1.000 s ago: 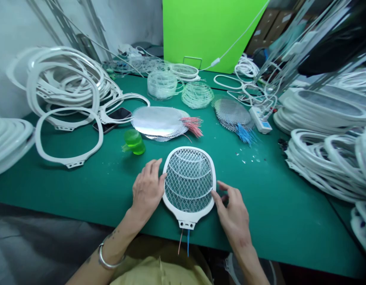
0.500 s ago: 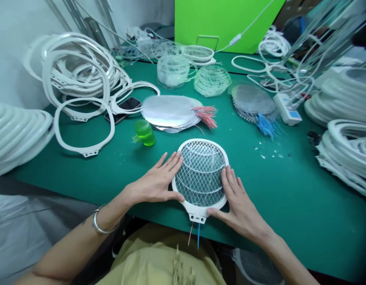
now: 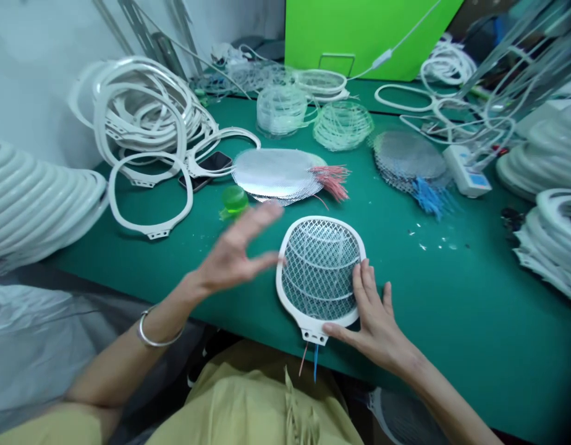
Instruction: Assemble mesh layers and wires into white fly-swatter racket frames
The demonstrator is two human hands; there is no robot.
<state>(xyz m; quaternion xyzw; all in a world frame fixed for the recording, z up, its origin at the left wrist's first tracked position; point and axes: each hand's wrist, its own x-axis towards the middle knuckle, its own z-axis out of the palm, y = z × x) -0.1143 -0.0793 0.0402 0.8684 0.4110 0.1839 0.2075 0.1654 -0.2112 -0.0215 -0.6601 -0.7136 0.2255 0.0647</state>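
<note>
Head view: your left hand (image 3: 234, 250) hangs open, fingers spread, blurred, just beside the electric swatter frame (image 3: 279, 284), holding nothing. Your right hand (image 3: 376, 321) lies on the frame's lower right rim, fingers apart, thumb along the lower edge, pressing without clamping. The frame lies flat on the green tabletop (image 3: 452, 309), near its edge; red and blue wires (image 3: 316, 361) trail off. Likely light and stiff at the rim, the wire mesh (image 3: 320, 266) more delicate: take hold by the rim.

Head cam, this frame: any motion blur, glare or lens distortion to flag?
Head view: the left hand is motion-blurred, while the right hand looks sharper; glare falls on the silvery mesh sheet; wide-angle stretch shows toward the frame edges, including across the green work table.
</note>
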